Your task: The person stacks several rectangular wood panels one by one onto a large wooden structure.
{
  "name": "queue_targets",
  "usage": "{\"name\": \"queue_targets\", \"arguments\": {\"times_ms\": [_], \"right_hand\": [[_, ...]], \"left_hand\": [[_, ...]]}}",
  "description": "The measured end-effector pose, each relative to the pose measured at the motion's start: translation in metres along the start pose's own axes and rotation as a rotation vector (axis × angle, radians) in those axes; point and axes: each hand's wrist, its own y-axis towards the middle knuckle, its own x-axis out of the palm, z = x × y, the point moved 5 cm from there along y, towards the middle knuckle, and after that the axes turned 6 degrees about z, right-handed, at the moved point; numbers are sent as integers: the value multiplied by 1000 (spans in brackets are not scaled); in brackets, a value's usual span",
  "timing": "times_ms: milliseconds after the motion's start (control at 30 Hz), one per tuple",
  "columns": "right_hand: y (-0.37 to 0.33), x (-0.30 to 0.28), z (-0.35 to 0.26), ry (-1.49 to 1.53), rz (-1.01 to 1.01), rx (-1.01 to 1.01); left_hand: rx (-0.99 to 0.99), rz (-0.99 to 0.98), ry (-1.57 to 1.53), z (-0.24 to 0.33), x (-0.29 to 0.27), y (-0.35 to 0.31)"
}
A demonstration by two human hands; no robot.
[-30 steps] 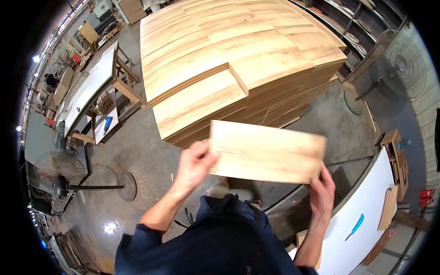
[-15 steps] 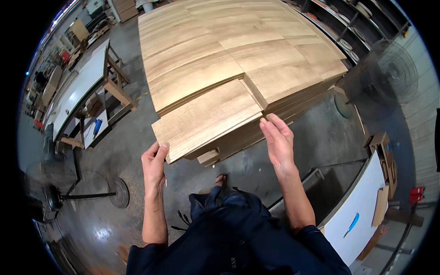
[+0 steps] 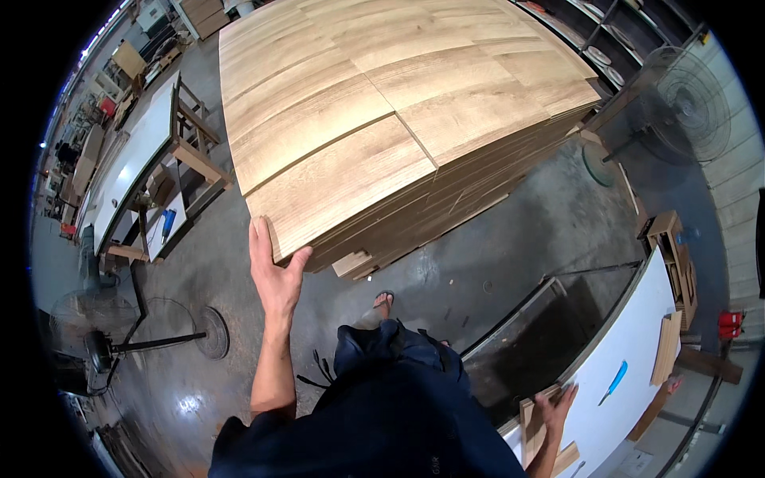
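A light oak-coloured wooden panel lies on the near left corner of a large stack of similar panels. Its edges sit close against its neighbours. My left hand grips the panel's near left corner, fingers along the left edge and thumb at the front edge. Down at the lower right, my right hand is on a small wooden piece at the edge of a white-topped table, its fingers bent over the wood. Part of that piece is hidden by the hand.
A blue utility knife and wooden strips lie on the white table. Standing fans are at left and right. Another white-topped workbench stands at left, with a blue tool on its lower shelf.
The panel has slid back against the others, closing the gaps beside it. My right hand has left its front corner and moved down right to the white table. My left hand stays at the corner.
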Motion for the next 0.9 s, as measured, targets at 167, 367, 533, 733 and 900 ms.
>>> {"name": "queue_targets", "arguments": {"times_ms": [167, 367, 533, 733, 900], "right_hand": [[-39, -7, 76, -134, -169, -148], [-70, -22, 38, -475, -197, -335], [-68, -27, 42, -277, -195, -304], [-52, -66, -53, -478, -162, -381], [10, -35, -219, -304, -142, -835]], "left_hand": [[-40, -28, 41, 3, 4, 4], [67, 64, 244, 21, -10, -4], [266, 172, 145, 79, -23, -42], [99, -557, -491, 133, 67, -118], [201, -739, -641, 158, 69, -153]]}}
